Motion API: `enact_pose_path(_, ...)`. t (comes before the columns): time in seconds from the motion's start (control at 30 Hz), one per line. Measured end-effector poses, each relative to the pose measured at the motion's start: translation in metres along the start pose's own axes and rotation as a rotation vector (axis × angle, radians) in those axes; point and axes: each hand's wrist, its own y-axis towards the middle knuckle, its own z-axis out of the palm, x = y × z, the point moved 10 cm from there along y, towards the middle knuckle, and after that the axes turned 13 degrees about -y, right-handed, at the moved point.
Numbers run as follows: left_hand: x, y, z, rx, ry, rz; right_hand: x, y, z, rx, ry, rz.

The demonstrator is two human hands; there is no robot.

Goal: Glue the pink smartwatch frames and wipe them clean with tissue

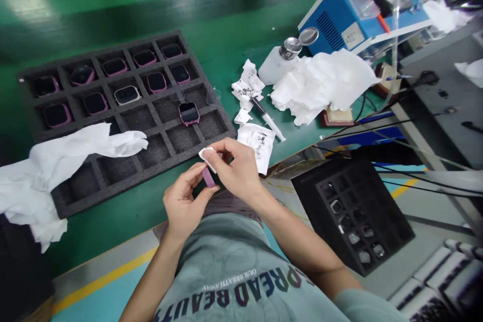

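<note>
Between thumb and fingers of the left hand (184, 202), a purple watch case (208, 178) is pinched — probably to leave its edge exposed — just below the white wipe (206, 152) clamped in the right hand (238, 170).

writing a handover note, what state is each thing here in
Left hand: closed on purple piece
Right hand: pinching white wipe
Foam tray: partly filled with watches
White bottle: metal lid flipped open
Syringe: lying down, dark at one end
Square wipe: spread, dark-marked
Blue machine: on or off, cannot tell
</note>
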Motion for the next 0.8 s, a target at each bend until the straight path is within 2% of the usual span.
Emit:
enact_pose_path(0.1, -0.004, 0.003, 0.003, -0.005, -0.094, -0.003, -0.007, -0.002, -0.005, 0.028, 0.114, 0.064)
enact_pose_path(0.27, -0.001, 0.004, 0.004, 0.001, -0.118, -0.047, -0.015, -0.026, -0.008, 0.134, 0.251, 0.134)
enact_pose_path(0.43, 0.0, 0.004, 0.004, 0.019, -0.115, -0.034, -0.012, -0.038, 0.0, 0.185, 0.229, 0.12)
enact_pose_path(0.6, 0.002, 0.002, 0.005, 0.051, -0.058, -0.037, -0.012, -0.037, -0.002, 0.153, 0.148, 0.105)
enact_pose_path(0.8, 0.01, 0.0, 0.006, 0.09, 0.018, -0.107, -0.018, -0.035, -0.002, 0.169, 0.148, 0.145)
